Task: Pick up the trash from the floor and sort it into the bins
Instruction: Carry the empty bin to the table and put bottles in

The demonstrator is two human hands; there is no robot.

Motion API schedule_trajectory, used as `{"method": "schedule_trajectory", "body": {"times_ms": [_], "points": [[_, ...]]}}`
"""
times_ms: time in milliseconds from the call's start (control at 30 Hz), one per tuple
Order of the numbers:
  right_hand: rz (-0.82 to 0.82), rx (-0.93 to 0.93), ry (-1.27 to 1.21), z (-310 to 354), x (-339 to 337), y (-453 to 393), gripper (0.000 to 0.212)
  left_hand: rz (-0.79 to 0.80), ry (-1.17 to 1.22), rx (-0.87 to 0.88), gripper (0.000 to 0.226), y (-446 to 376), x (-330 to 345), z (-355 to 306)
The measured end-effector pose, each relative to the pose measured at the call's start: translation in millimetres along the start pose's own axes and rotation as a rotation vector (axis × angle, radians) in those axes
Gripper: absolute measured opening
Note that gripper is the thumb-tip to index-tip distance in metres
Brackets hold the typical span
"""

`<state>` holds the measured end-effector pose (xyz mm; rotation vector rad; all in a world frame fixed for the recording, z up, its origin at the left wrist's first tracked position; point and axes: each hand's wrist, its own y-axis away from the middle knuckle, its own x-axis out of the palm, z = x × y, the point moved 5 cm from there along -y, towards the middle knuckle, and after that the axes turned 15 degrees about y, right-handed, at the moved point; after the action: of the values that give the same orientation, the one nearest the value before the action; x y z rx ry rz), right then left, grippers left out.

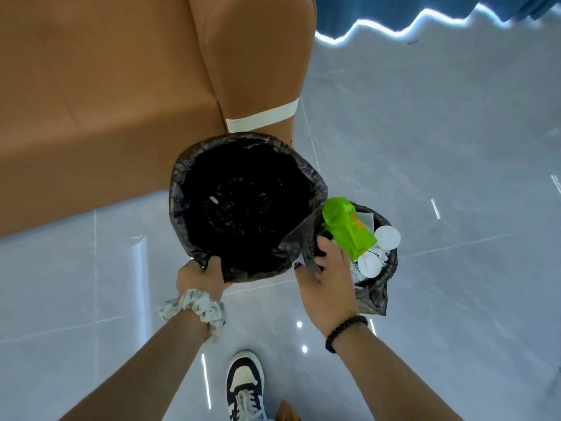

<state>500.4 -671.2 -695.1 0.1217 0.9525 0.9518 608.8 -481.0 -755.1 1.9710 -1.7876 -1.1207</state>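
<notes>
Left hand (202, 276) grips rim of big black-lined bin (246, 205), fingers curled over edge. Right hand (326, 268) pinches liner between bins, beside smaller bin (381, 268) holding green wrapper (346, 227).

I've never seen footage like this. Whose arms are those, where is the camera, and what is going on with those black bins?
There is no machine here: a person wears a camera on the head, looking down at their own arms. The left hand, with a scrunchie on the wrist, grips the near rim of the large bin, which is lined with a black bag and looks nearly empty. The right hand, with a beaded bracelet, holds the bag's edge between the two bins. The small bin beside it holds a green wrapper and white paper cups. Both stand on a shiny tiled floor next to a brown sofa. One sneaker shows below.
</notes>
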Motion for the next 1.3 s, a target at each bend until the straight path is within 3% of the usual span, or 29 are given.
{"method": "schedule_trajectory", "body": {"times_ms": [100, 300, 467, 567, 733, 900, 1000, 1200, 1300], "points": [[-0.128, 0.081, -0.059, 34, -24, -6, 0.064, 0.021, -0.072, 0.121, 0.045, 45, -18, -33], [-0.316, 0.105, -0.344, 62, -102, 22, 0.054, 0.107, -0.109, 0.287, 0.041, 147, -26, -108], [-0.343, 0.22, -0.504, 34, -177, 60, 0.032, 0.231, 0.013, 0.281, 0.035, 215, -8, -138], [-0.328, 0.302, -0.601, 0, -232, 82, 0.01, 0.362, 0.041, 0.256, 0.03, 271, 29, -151], [-0.208, 0.415, -0.702, -68, -296, 100, 0.018, 0.459, 0.041, 0.195, 0.022, 344, 90, -143], [-0.312, 0.629, -0.828, -166, -354, 132, 0.022, 0.63, -0.1, 0.165, 0.029, 411, 156, -107], [-0.387, 0.748, -0.909, -223, -380, 156, 0.023, 0.624, -0.16, 0.172, 0.026, 436, 179, -80], [-0.462, 0.926, -1.057, -321, -439, 218, 0.023, 0.562, -0.238, -0.075, 0.003, 491, 238, -18], [-0.466, 0.942, -1.077, -347, -457, 240, 0.024, 0.472, -0.25, -0.081, 0.028, 509, 270, -8]]}}
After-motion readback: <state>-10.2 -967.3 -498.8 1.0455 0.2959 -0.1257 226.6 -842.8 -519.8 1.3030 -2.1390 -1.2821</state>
